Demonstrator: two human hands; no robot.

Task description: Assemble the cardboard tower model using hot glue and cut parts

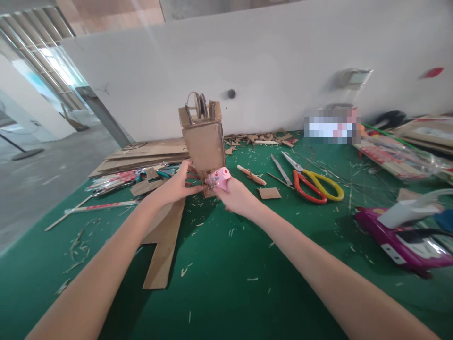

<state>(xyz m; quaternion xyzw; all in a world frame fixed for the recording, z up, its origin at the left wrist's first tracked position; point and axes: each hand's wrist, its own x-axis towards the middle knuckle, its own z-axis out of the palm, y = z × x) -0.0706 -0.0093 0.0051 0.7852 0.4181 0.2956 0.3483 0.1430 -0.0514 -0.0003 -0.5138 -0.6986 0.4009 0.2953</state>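
Note:
A tall cardboard tower (204, 146) stands upright at the middle of the green table, with a spool-like wheel (200, 106) on an axle between two uprights on top. My left hand (186, 182) grips its lower left side, thumb near the base and fingers partly hidden behind. In my right hand (233, 193) is a small pink glue gun (218, 177), pointed at the tower's lower front; its nozzle is hard to make out. A flat cut piece of cardboard (163, 259) lies below my left wrist.
Scissors with red and yellow handles (318, 185), a blade (281, 170) and a cardboard scrap (269, 193) lie right of the tower. A purple power strip (399, 245) with plugs sits far right. Cardboard sheets (148, 153) and wrapped sticks (115, 180) lie left; a white wall stands behind.

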